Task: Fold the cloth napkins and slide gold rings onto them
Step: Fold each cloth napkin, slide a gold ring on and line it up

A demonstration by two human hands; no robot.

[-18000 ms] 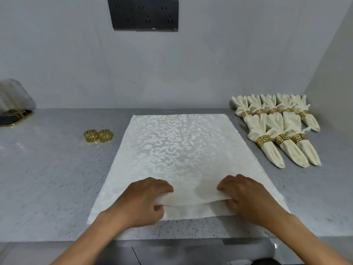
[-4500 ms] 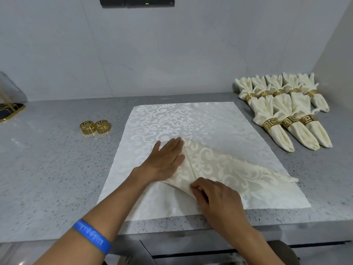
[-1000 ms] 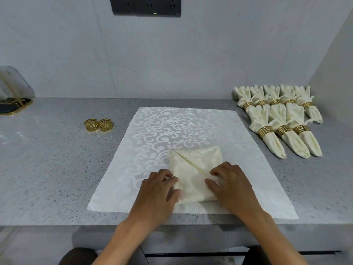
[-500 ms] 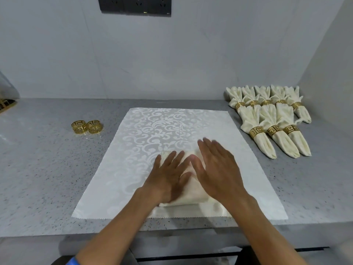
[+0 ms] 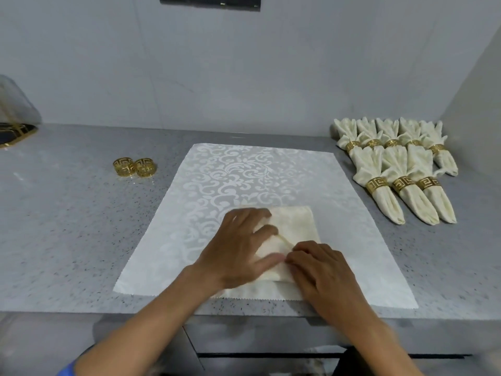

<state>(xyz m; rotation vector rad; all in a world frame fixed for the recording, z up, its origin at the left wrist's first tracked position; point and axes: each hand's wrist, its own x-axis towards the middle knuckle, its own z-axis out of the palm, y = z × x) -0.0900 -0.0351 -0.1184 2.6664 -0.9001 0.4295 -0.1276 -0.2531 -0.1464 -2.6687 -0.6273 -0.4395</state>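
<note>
A cream napkin (image 5: 295, 226), folded into a small square with a diagonal crease, lies on a larger white patterned cloth (image 5: 244, 180) spread on the counter. My left hand (image 5: 241, 248) rests on the napkin's left part, fingers curled over its edge. At the napkin's near right corner my right hand (image 5: 320, 270) pinches the fabric. Two loose gold rings (image 5: 135, 166) sit side by side on the counter to the left of the cloth, away from both hands.
Several folded napkins with gold rings (image 5: 401, 169) lie in two rows at the back right, near the side wall. A dark gold-rimmed object (image 5: 16, 131) sits at the far left. The grey speckled counter (image 5: 62, 226) ends just below my hands.
Half a second ago both hands lay flat on the napkin, pressing it. Now the left hand's fingers curl at the napkin's edge and the right hand has drawn back to its near corner.
</note>
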